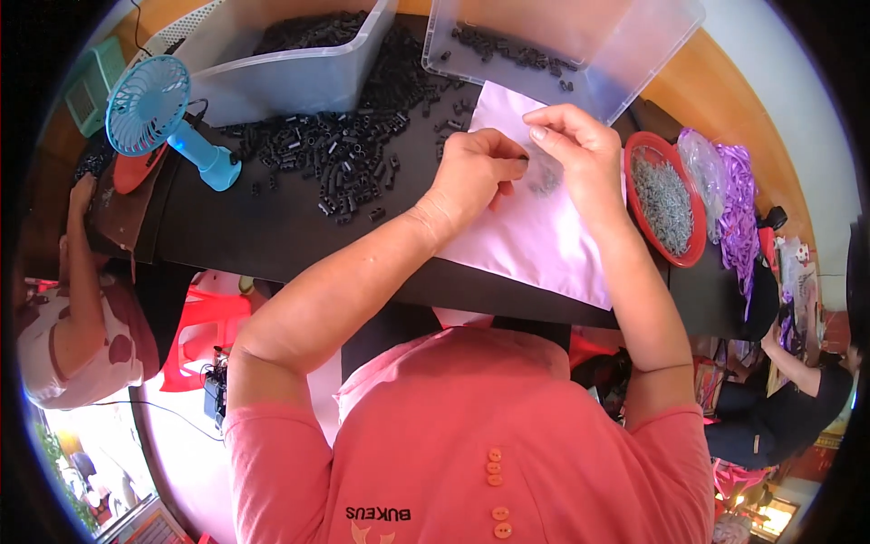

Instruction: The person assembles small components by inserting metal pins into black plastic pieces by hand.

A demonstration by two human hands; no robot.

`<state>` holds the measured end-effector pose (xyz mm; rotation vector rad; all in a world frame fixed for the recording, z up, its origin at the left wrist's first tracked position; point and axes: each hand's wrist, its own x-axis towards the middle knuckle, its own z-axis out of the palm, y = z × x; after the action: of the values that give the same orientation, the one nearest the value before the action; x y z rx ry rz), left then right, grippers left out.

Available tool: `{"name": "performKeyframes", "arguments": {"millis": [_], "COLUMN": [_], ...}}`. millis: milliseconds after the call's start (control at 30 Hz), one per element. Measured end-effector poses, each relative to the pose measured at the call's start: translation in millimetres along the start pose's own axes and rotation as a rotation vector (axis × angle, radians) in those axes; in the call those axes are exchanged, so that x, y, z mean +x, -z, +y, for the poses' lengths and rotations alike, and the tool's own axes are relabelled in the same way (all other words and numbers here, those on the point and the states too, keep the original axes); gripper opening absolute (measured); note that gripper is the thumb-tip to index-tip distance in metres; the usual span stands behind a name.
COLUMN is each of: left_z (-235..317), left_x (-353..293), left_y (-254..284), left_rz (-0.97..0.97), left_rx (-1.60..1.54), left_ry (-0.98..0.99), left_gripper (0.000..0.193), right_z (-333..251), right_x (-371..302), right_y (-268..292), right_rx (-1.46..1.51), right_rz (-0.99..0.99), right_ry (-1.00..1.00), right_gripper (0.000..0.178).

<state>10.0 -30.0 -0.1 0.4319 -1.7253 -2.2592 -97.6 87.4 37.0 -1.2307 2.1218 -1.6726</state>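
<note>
My left hand (471, 177) is closed, thumb and forefinger pinching a small black tubular part (522, 158). Close beside it, my right hand (584, 150) is raised with its thumb and fingers bent together; what it may hold is too small to make out. Both hands are over a pink cloth (553, 258) spread on the dark table. A small heap of greyish metal pieces (546, 179) lies on the cloth between the hands. Many loose black tubular parts (340, 163) are piled on the table to the left of the cloth.
Two clear plastic bins (317, 77) (625, 54) holding black parts stand at the back. A red bowl (699, 238) of small metal pieces sits right, near purple ribbon-like strands (739, 204). A blue fan (149, 104) stands left. Other people (86, 335) (788, 403) are on both sides.
</note>
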Motion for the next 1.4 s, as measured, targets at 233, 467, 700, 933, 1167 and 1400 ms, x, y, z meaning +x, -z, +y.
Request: {"name": "performKeyframes", "arguments": {"millis": [233,467,700,933,1167,1400], "left_z": [-9.5,-8.7,-6.8,-5.8,2.0,5.8], "left_x": [2.4,2.0,-0.3,-0.1,3.5,-1.9], "left_y": [-6.9,-5.9,-5.3,-5.6,0.4,-6.4], "left_rz": [-0.007,-0.009,-0.015,-0.024,0.011,-0.088], "left_rx": [0.102,0.203,0.234,0.232,-0.066,-0.158], "left_ry": [0.02,-0.075,-0.092,-0.105,0.056,0.088], "left_gripper": [0.014,0.016,0.018,0.017,0.013,0.012], "right_z": [6.8,35.0,49.3,50.0,0.4,-0.7], "right_x": [71.1,119.9,124.8,119.0,46.3,-15.7], "right_y": [-26.5,-71.4,-79.1,-71.3,4.5,13.8], "right_rx": [-0.403,-0.956,-1.05,-1.044,0.008,0.268], "right_rz": [-0.301,-0.303,-0.348,-0.303,-0.183,-0.06], "right_ry": [0.139,0.45,0.515,0.592,-0.174,-0.164], "right_gripper": [0.016,0.014,0.013,0.011,0.015,0.016]}}
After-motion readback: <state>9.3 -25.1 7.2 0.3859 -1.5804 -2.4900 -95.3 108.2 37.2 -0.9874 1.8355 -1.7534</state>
